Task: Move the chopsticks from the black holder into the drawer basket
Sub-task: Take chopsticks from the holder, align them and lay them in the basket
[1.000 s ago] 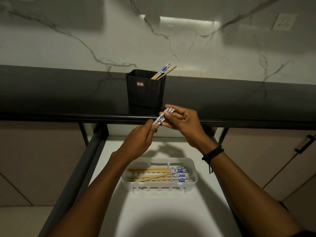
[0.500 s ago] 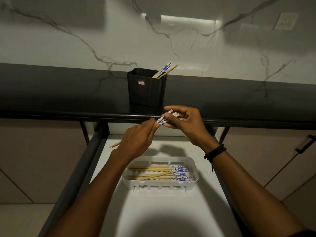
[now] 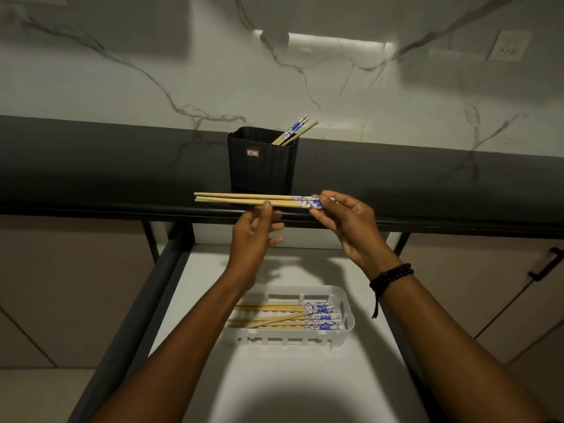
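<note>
Chopsticks (image 3: 250, 199) level over counter edge (image 3: 122, 209), right hand (image 3: 345, 221) pinching ends

Black countertop (image 3: 396, 178) bears the black holder (image 3: 262, 166) — drawer floor (image 3: 274, 386), the white basket (image 3: 349, 325).

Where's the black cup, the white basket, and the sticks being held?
black holder (image 3: 259, 166): head view, front wall under the red sticker.
white basket (image 3: 348, 326): head view, right end wall.
held chopsticks (image 3: 244, 199): head view, bare wooden shafts left of the hands.
</note>
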